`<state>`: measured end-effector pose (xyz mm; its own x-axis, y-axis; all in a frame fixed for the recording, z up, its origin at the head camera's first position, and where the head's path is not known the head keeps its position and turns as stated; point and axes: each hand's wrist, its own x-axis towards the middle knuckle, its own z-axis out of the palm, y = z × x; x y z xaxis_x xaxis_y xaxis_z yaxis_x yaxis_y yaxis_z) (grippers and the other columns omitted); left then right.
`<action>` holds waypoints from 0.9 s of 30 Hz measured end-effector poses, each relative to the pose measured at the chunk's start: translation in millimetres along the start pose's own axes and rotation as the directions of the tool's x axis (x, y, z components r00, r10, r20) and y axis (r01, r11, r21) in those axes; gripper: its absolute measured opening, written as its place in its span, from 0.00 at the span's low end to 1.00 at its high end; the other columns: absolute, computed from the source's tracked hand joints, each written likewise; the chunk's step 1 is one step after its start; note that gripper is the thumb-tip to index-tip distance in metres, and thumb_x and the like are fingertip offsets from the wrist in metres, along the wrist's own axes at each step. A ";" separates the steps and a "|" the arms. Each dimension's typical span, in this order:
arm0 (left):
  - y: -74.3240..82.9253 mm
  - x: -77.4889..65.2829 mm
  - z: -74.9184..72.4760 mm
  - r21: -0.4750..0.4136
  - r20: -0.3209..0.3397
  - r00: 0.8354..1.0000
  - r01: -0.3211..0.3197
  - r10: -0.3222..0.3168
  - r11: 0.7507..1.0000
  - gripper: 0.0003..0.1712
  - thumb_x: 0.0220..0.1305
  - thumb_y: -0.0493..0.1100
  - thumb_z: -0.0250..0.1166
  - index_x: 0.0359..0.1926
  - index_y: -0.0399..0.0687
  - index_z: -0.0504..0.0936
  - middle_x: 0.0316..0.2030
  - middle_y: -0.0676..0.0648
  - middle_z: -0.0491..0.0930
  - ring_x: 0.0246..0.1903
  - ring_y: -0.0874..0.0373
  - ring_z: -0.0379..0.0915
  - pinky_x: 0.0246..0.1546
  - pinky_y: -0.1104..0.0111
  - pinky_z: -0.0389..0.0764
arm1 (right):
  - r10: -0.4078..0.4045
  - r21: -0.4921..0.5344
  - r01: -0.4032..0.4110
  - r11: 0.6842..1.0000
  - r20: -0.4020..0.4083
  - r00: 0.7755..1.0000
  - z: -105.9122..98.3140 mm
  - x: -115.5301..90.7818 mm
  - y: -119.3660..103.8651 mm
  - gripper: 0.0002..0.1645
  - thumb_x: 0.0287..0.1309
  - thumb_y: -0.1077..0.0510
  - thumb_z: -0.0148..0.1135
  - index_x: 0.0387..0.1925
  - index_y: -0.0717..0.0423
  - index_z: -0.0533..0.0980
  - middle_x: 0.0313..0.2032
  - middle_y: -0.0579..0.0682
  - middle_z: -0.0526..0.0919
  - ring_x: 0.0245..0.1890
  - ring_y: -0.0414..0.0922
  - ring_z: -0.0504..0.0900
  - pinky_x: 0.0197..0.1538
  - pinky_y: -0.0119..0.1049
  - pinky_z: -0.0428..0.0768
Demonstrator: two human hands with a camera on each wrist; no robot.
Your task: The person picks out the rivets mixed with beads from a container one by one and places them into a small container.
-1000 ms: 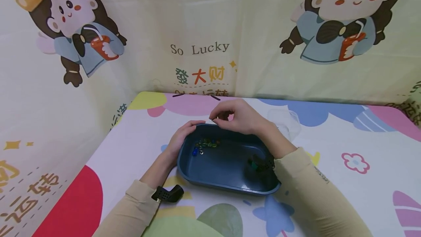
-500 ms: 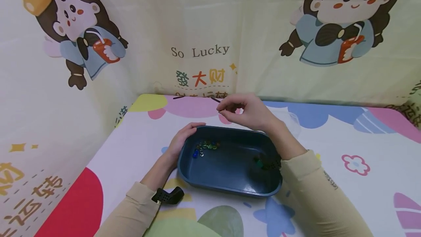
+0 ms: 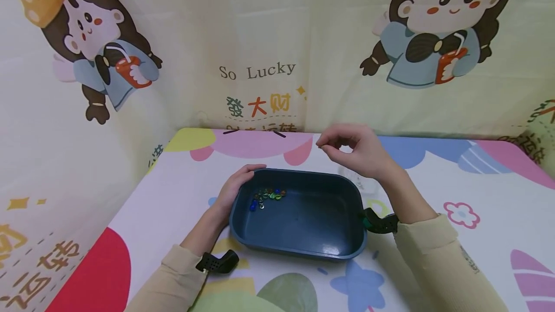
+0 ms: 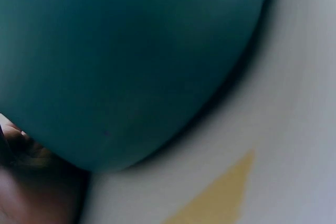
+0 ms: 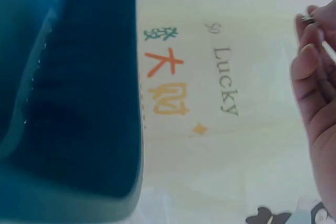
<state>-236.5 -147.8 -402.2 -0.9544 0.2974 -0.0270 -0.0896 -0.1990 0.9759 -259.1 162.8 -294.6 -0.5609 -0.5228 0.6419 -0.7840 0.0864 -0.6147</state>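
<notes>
we are seeing the two hands staying well apart. the left hand (image 3: pixel 231 189) is resting on the left end of a dark blue bin (image 3: pixel 303 225), its visible fingers lying rather straight along the far corner. the right hand (image 3: pixel 364 153) is pinching a small shiny piece (image 5: pixel 308 19) between thumb and fingertip, and is hovering beyond the far rim, toward the right; we are not managing to tell its shape. inside the bin, colourful beads (image 3: pixel 266 195) are lying at the left. a clear container (image 3: pixel 368 188) is showing partly behind the right wrist, on the patterned tablecloth (image 3: pixel 173 191).
</notes>
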 end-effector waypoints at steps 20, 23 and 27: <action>0.1 -1.5 -0.3 0.036 -0.007 1.000 -0.008 0.008 0.999 0.25 0.80 0.46 0.43 0.69 0.38 0.68 0.60 0.41 0.75 0.60 0.48 0.72 0.60 0.62 0.73 | 0.190 -0.143 -0.195 0.970 -0.053 0.980 -31.6 -31.4 13.7 0.12 0.58 0.76 0.63 0.41 0.63 0.84 0.36 0.48 0.85 0.31 0.40 0.79 0.35 0.28 0.78; 0.6 -1.7 -0.8 0.027 -0.005 1.000 -0.007 0.007 1.000 0.25 0.80 0.45 0.43 0.69 0.38 0.68 0.60 0.41 0.75 0.59 0.48 0.72 0.60 0.62 0.74 | 0.214 -0.155 -0.221 0.963 -0.059 0.975 -37.7 -34.3 15.0 0.11 0.60 0.74 0.63 0.41 0.63 0.84 0.36 0.51 0.85 0.31 0.41 0.78 0.35 0.28 0.78; 1.4 -1.9 -0.5 0.030 -0.006 1.000 -0.003 0.003 1.000 0.25 0.80 0.45 0.42 0.69 0.38 0.68 0.59 0.42 0.75 0.59 0.49 0.72 0.59 0.63 0.74 | 0.277 -0.183 -0.283 0.942 -0.059 0.959 -45.7 -38.2 15.9 0.09 0.61 0.73 0.64 0.41 0.64 0.84 0.36 0.54 0.84 0.32 0.41 0.79 0.37 0.26 0.78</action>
<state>-235.0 -149.2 -400.8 -0.9563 0.2912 -0.0251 -0.0782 -0.1721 0.9820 -262.3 222.9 -308.0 -0.7706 -0.4276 0.4726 -0.6282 0.3841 -0.6767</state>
